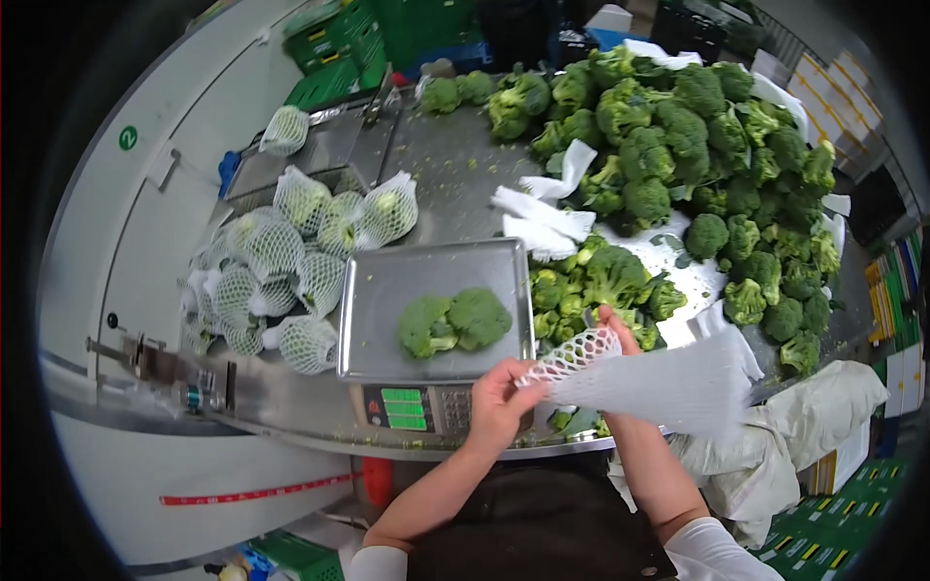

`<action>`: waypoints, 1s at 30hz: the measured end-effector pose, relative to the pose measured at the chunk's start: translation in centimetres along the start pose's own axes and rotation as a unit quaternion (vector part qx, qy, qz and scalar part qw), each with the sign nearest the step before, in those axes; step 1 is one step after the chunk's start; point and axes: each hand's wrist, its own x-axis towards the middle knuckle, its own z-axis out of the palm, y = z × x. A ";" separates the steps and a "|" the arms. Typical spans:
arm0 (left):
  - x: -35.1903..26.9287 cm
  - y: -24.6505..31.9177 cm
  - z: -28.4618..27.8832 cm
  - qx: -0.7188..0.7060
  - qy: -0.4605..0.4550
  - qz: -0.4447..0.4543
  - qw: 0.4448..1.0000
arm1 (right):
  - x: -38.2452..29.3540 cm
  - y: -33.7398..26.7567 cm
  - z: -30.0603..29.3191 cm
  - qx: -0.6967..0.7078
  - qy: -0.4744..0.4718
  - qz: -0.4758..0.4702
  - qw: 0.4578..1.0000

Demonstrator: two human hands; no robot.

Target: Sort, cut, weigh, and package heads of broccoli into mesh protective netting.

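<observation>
A white foam mesh sleeve [654,381] stretches between my hands, its left end spread open. My left hand [501,403] pinches the edge of that end, just in front of the scale tray. My right hand [617,348] is partly hidden behind the mesh, with fingertips showing above it. Two broccoli crowns [454,319] lie side by side on the metal tray [436,258] of a digital scale with a lit green display [404,409]. Loose broccoli florets [610,272] lie right of the tray.
Mesh-wrapped broccoli [265,243] is heaped left of the scale. A large pile of bare broccoli [676,138] covers the table's right side. White sleeves [541,218] lie behind the scale. Green crates [334,36] stand beyond the table, and a white sack [821,414] hangs at right.
</observation>
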 end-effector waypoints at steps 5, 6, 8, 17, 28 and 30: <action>0.4 3.5 -4.0 -0.301 0.182 -0.148 0.924 | -5.5 2.2 6.2 -0.350 -0.077 0.158 0.920; -0.7 3.3 -5.1 -0.301 0.139 -0.205 0.921 | -4.7 3.1 4.6 -0.261 -0.084 0.286 0.918; -4.2 1.9 -6.6 -0.309 0.058 -0.291 0.903 | -2.8 4.1 1.6 -0.190 -0.090 0.386 0.898; -4.6 5.1 -12.6 0.269 0.115 -0.315 0.903 | 0.1 4.0 -1.0 -0.300 -0.089 0.207 0.927; 3.3 4.7 -15.7 0.471 0.199 -0.058 0.857 | 9.2 6.3 1.6 -0.658 0.031 -0.189 0.728; 2.9 4.2 -17.5 0.326 0.238 -0.080 0.911 | 9.1 5.5 2.7 -0.659 0.031 -0.137 0.739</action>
